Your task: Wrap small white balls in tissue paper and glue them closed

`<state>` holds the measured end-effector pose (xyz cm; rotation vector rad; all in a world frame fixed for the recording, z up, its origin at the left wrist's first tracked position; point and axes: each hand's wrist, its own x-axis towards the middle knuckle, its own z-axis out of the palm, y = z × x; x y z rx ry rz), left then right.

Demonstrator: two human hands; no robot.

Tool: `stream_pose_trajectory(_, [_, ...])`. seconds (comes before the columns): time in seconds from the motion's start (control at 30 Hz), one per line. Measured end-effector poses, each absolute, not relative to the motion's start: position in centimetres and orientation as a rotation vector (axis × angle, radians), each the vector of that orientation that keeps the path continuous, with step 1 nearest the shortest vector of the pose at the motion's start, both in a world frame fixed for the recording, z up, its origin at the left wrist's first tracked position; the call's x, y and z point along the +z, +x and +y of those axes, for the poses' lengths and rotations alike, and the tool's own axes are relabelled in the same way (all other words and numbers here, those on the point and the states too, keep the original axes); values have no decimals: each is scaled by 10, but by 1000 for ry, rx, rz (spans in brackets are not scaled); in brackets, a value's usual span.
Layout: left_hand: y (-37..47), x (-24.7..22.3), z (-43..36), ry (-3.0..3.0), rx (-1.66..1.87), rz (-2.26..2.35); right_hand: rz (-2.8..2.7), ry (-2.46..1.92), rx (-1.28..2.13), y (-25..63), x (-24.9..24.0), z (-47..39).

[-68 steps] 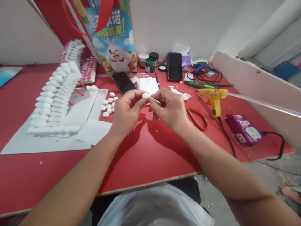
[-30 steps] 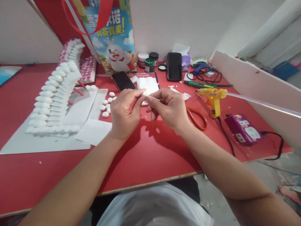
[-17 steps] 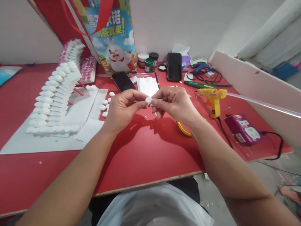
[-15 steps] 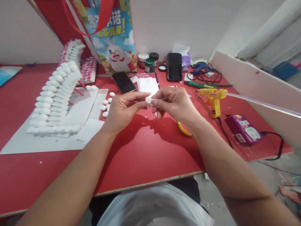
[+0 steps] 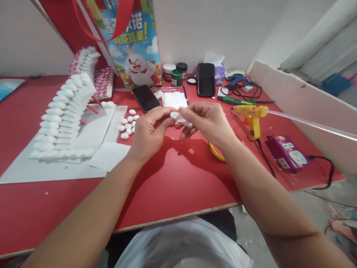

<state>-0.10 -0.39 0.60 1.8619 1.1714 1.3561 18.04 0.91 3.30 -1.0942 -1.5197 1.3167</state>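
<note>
Over the red table, both hands meet at a small white piece (image 5: 174,115) with a rounded end, which looks like the loose white ovals nearby. My left hand (image 5: 152,130) pinches it between thumb and forefinger. A thin white paper slip (image 5: 184,120) runs from it into my right hand (image 5: 208,120), whose thumb and forefinger are closed on it, the other fingers curled behind. Whether slip and oval are joined is hidden by the fingers. Beside my left hand lie several white ovals (image 5: 128,125). Behind the hands sits a stack of white paper slips (image 5: 175,99).
To the left stands a curved model (image 5: 63,108) edged with white ovals on a white board (image 5: 55,175). A yellow glue gun (image 5: 253,121) and purple power box (image 5: 287,153) are at right. A yellow tape ring (image 5: 216,153), phone (image 5: 146,97) and paint jars (image 5: 177,77) surround the hands.
My right hand has tilted, so more of the white paper slip shows below its fingers. The white oval has turned and shifted slightly left in my left hand.
</note>
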Motion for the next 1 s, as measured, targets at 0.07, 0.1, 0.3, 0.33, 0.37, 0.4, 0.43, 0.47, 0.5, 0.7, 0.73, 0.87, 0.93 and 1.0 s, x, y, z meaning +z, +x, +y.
stream_pose_trajectory(0.07, [-5,8,-3,1850,1346,1168,-1384,-1075,1571,182,33,15])
stream_pose_trajectory(0.1, [-7,10,-2,1845,1332,1171,-1331,-1060,1687,183,32,17])
stream_pose_trajectory(0.3, [-8,15,-2,1802,1290,1129,-1141,-925,1920,180,27,18])
stream_pose_trajectory(0.33, [-7,15,-3,1792,1290,1122,-1129,-923,1917,180,28,17])
stream_pose_trajectory(0.37, [-7,15,-3,1788,1288,1119,-1118,-924,1919,180,29,17])
stream_pose_trajectory(0.4, [-7,15,-3,1791,1288,1117,-1109,-924,1927,180,30,16])
stream_pose_trajectory(0.43, [-7,15,-4,1797,1292,1114,-1104,-923,1937,181,31,16])
stream_pose_trajectory(0.47, [-7,16,-4,1801,1296,1113,-1103,-920,1945,181,32,16])
stream_pose_trajectory(0.5, [-7,16,-4,1796,1300,1113,-1109,-914,1949,182,32,16])
stream_pose_trajectory(0.7, [-4,14,-5,1657,1342,1094,-1275,-880,1800,183,27,17])
stream_pose_trajectory(0.73, [-3,13,-4,1632,1347,1091,-1314,-890,1750,182,27,16])
stream_pose_trajectory(0.87, [-2,8,-1,1497,1373,1029,-1453,-989,1506,179,32,11])
stream_pose_trajectory(0.93, [-2,6,0,1430,1386,996,-1508,-1060,1368,177,34,8])
stream_pose_trajectory(1.0, [-1,5,0,1394,1389,989,-1575,-1114,1195,175,33,6])
